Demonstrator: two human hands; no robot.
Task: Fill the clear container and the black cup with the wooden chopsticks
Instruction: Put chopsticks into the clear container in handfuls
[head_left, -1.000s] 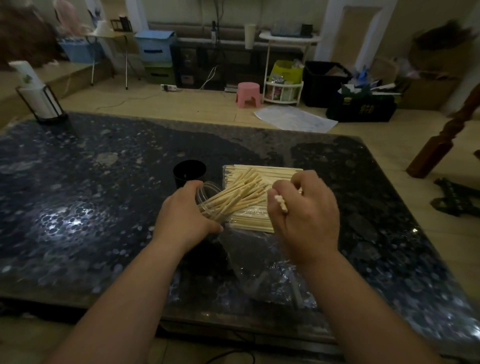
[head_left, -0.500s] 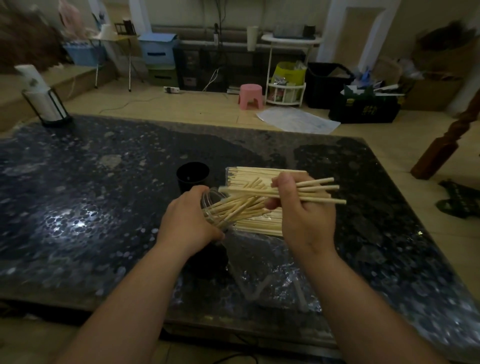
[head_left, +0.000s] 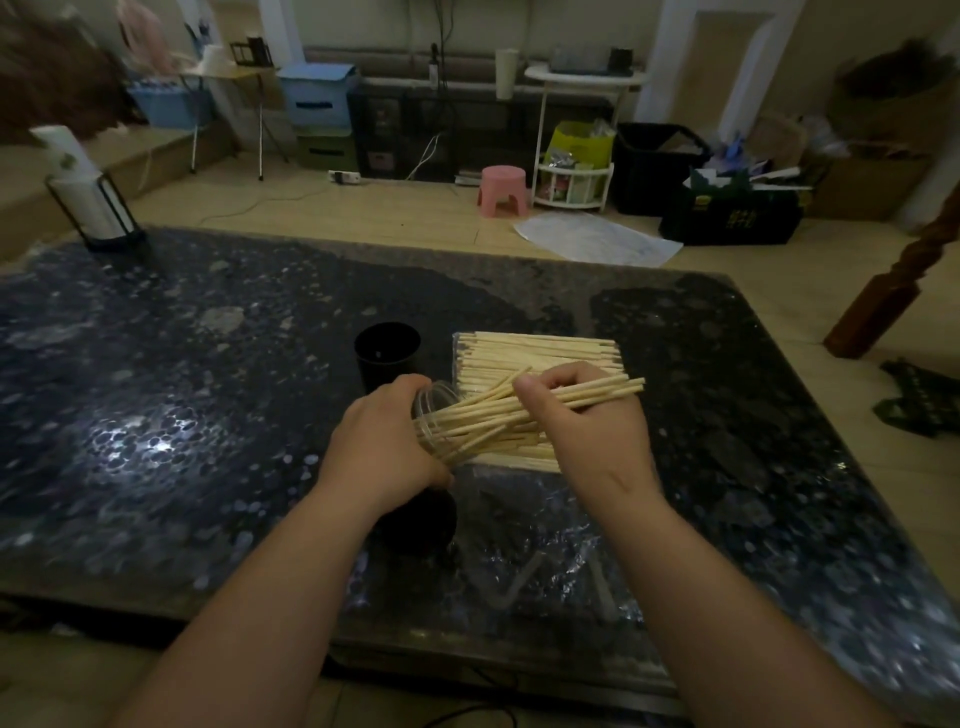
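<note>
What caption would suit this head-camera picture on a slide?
The left hand grips the tilted clear container; right hand holds wooden chopsticks at its mouth; black cup stands behind.

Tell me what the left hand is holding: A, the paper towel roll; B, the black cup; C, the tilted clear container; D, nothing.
C: the left hand grips the clear container, tipped sideways with chopsticks in its mouth; the black cup stands upright behind it.
</note>
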